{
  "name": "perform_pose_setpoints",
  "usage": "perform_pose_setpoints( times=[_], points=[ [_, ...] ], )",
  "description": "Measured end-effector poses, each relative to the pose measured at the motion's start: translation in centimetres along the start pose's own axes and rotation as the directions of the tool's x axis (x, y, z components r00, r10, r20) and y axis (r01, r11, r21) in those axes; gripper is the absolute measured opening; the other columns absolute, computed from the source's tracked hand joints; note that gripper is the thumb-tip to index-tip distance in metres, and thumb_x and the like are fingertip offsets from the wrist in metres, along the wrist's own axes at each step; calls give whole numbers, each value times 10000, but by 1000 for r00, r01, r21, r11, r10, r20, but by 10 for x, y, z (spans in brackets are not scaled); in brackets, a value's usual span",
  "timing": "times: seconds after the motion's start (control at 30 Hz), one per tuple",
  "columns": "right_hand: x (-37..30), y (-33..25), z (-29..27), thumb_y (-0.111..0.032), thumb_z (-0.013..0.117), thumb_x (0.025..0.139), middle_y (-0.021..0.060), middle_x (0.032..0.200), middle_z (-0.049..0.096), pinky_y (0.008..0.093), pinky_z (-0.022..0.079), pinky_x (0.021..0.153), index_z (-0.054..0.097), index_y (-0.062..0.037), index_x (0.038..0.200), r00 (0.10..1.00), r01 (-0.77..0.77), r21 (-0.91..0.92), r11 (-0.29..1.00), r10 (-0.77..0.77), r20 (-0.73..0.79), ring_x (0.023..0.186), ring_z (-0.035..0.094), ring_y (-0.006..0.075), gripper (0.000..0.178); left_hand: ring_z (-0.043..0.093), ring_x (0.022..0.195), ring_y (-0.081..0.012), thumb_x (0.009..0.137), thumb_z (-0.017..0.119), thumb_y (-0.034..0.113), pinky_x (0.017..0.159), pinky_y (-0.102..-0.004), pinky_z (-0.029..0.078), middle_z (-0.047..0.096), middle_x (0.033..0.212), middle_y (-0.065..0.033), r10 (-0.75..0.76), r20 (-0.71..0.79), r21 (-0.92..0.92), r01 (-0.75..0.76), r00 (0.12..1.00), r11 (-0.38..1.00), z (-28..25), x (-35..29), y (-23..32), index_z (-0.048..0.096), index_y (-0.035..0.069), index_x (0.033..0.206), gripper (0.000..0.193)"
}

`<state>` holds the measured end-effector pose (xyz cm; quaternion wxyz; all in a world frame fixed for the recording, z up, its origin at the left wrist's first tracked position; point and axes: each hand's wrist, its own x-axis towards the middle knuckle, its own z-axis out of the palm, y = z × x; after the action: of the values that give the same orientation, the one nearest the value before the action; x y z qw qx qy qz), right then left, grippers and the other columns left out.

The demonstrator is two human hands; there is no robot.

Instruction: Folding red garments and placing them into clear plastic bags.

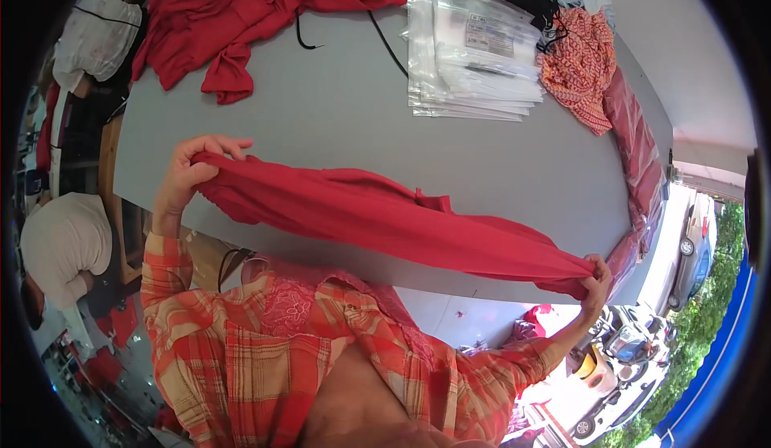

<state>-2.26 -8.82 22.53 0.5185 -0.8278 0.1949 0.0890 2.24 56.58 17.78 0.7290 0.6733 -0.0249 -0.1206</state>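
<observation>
A long red garment (385,215) is stretched between my two hands above the near part of the grey table. My left hand (201,163) pinches its left end between thumb and fingers, with some fingertips pointing off to the right. At the other end, lower and farther right, my right hand (596,283) grips the bunched cloth. The garment hangs in lengthwise folds, and a small flap of cloth sticks up near its middle. Which kind of garment it is, I cannot tell.
The grey table (337,130) carries a red garment pile (241,14) at the far left and a stack of clear plastic bags (474,54) at the back. Right of these lie an orange patterned cloth (580,70) and plastic-wrapped red garments (634,143). People (68,243) are at the left.
</observation>
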Motion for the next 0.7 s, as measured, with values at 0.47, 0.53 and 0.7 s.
perform_pose_setpoints(
  times=[0.47, 0.53, 0.7],
  points=[
    [90, 122, 76, -174, 661, 734, 109, 1159, 543, 326, 405, 893, 449, -26, 1220, 992, -129, 297, 946, 126, 30, 1038, 529, 215, 551, 472, 1119, -287, 793, 632, 267, 959, -339, 350, 493, 1196, -182, -89, -196, 490, 176, 977, 854, 68, 41, -125, 188, 82, 1370, 751],
    [96, 119, 78, -120, 668, 705, 111, 1057, 598, 315, 443, 831, 533, 0, 1126, 995, -99, 60, 993, 98, 18, 933, 576, 208, 458, 448, 1156, -323, 787, 633, 239, 983, -351, 332, 470, 1241, -186, 90, -125, 779, 42, 988, 626, 76, 35, -131, 175, 79, 1374, 762],
    [90, 53, 27, -74, 672, 665, 99, 901, 637, 283, 464, 726, 599, 11, 990, 905, 69, -106, 992, -107, -412, 794, 595, 181, 343, 460, 1108, -201, 807, 621, 165, 963, -313, 350, 468, 1194, -154, 4, -153, 493, 73, 988, 867, 100, 39, -126, 229, 61, 1351, 679]
  ],
)
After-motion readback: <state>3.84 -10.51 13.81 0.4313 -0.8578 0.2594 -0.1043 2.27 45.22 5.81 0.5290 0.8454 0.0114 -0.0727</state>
